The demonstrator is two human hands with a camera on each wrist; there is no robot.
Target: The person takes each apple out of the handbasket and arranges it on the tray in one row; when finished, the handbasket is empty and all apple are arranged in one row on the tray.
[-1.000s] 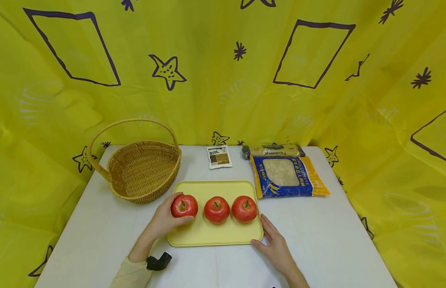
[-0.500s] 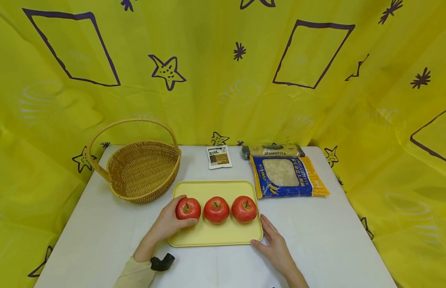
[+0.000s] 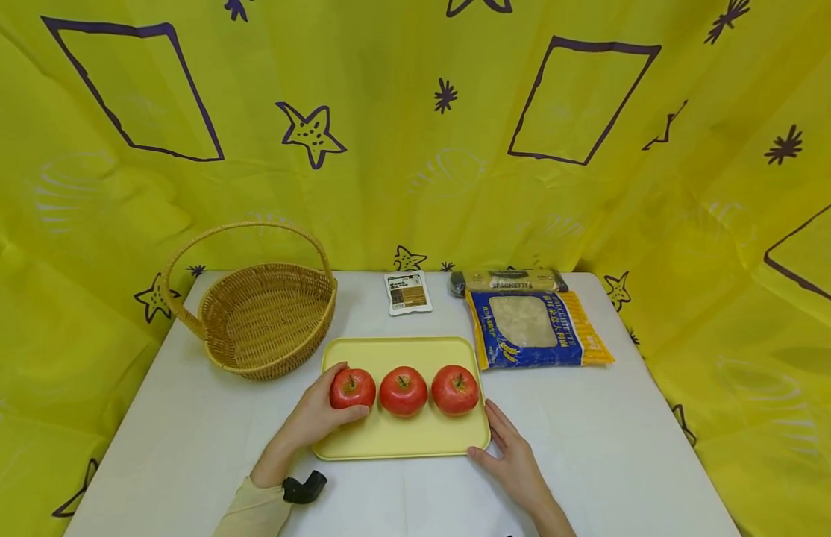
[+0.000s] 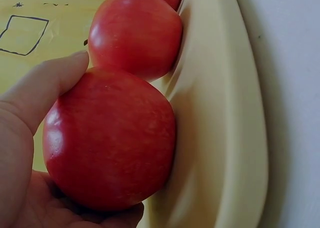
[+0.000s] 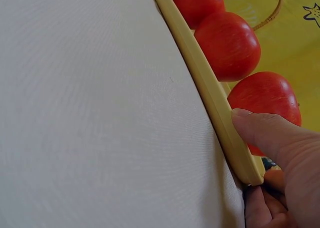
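Note:
A pale yellow tray (image 3: pixel 402 441) lies on the table with three red apples in a row. My left hand (image 3: pixel 316 412) grips the left apple (image 3: pixel 353 388), thumb on the near side and fingers round the far side. In the left wrist view that apple (image 4: pixel 110 138) sits low against the tray floor, close to the middle apple (image 4: pixel 136 36). The middle apple (image 3: pixel 403 391) and right apple (image 3: pixel 455 390) stand untouched. My right hand (image 3: pixel 512 459) holds the tray's near right corner; in the right wrist view the thumb lies on the rim (image 5: pixel 220 113) and fingers curl below the corner.
A wicker basket (image 3: pixel 271 317) with a tall handle stands at the back left. A small white packet (image 3: pixel 408 292) lies at the back middle. Behind the tray's right side are a blue pasta bag (image 3: pixel 532 330) and a spaghetti pack (image 3: pixel 509 281). A yellow curtain (image 3: pixel 389 194) hangs behind.
My left hand has moved slightly right with the left apple, bringing it nearer the middle apple. The apple's top has tilted more upright. My right hand and the tray have stayed still.

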